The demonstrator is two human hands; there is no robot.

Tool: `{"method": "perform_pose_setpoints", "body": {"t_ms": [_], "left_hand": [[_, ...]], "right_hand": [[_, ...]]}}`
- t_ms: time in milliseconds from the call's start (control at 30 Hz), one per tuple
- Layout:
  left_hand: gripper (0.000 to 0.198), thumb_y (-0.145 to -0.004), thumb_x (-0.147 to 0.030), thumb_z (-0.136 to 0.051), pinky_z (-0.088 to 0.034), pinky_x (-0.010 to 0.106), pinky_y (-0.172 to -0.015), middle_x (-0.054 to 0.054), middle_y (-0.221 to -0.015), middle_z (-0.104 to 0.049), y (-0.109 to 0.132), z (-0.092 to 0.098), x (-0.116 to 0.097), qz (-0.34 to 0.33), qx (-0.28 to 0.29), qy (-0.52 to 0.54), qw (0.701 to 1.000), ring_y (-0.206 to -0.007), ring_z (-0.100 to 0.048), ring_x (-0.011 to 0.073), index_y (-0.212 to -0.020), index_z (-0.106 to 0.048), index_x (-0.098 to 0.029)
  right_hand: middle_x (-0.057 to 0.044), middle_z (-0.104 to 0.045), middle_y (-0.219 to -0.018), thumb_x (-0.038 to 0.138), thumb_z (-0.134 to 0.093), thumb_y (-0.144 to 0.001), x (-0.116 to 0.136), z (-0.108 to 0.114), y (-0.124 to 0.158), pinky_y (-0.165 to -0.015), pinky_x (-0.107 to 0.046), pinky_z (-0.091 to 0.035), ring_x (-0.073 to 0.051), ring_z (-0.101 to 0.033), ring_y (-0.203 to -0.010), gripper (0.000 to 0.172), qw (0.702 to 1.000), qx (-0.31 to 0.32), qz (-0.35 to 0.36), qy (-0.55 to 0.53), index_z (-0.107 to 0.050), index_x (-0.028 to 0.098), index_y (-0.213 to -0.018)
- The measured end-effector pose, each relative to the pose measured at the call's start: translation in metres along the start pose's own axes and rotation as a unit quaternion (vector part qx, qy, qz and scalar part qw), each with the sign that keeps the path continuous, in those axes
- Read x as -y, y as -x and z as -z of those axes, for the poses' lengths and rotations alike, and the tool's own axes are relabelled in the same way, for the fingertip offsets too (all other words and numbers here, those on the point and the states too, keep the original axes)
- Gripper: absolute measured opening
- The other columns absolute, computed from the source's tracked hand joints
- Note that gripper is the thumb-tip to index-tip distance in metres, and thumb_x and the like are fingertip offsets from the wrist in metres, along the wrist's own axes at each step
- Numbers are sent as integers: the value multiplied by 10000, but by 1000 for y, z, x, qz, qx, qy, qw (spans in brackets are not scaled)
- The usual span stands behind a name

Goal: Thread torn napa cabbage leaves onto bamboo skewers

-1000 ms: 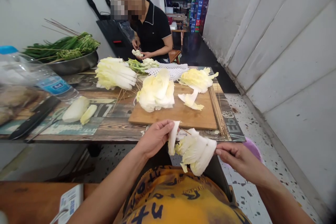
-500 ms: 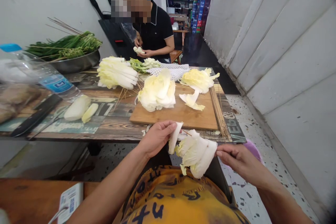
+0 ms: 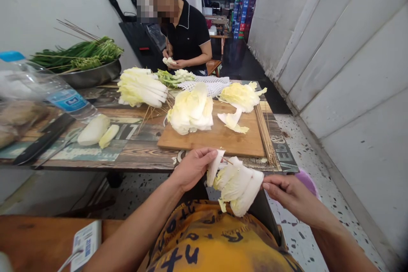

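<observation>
Over my lap, my left hand [image 3: 195, 167] pinches a pale piece of cabbage leaf [image 3: 214, 169] between thumb and fingers, at the tip of a thin skewer [image 3: 227, 160]. Whether the tip has pierced that piece I cannot tell. Several folded cabbage pieces [image 3: 239, 185] are threaded on the same skewer. My right hand [image 3: 288, 195] is closed round its other end, just beside the last leaf. In front, a pile of cut cabbage leaves [image 3: 191, 112] lies on the wooden cutting board [image 3: 210, 145], with loose leaf scraps [image 3: 234, 122] to its right.
Bare skewers [image 3: 267, 136] line the board's right side. Finished cabbage skewers [image 3: 143, 88] lie behind left. A knife [image 3: 43, 140], a bottle [image 3: 68, 97], a cabbage heart [image 3: 94, 131] and a metal bowl of greens [image 3: 92, 74] are at left. Across the table a person [image 3: 188, 29] holds a white vegetable piece.
My left hand has brought the cabbage piece slightly right, closer to the skewer's tip. My right hand stays put. The person opposite has leaned a little.
</observation>
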State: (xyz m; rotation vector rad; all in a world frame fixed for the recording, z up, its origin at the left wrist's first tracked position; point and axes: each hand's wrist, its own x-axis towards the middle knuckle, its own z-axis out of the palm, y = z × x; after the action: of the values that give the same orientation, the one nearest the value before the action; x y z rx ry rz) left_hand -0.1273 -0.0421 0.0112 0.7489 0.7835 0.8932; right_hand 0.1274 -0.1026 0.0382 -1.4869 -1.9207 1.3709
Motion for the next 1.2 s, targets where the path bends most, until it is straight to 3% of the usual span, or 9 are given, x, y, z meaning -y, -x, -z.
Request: {"method": "perform_pose_setpoints", "body": {"t_ms": [933, 1200], "left_hand": [[197, -738, -300, -712, -460, 211, -706, 42, -737, -694, -1, 2, -1, -2, 1, 6, 1000, -681, -599, 109, -792, -708, -111], [209, -698, -317, -742, -449, 207, -658, 27, -692, -682, -1, -3, -2, -3, -17, -15, 1000, -629, -581, 99, -744, -704, -116]], "right_hand": [[8, -507, -642, 466, -421, -905, -4, 2, 3, -517, -223, -313, -111, -396, -576, 397, 1000, -7, 4, 15, -671, 160, -954], [13, -462, -591, 479, -416, -903, -1, 2, 3, -491, -223, -298, -115, -387, -558, 406, 1000, -3, 4, 16, -671, 164, -927]]}}
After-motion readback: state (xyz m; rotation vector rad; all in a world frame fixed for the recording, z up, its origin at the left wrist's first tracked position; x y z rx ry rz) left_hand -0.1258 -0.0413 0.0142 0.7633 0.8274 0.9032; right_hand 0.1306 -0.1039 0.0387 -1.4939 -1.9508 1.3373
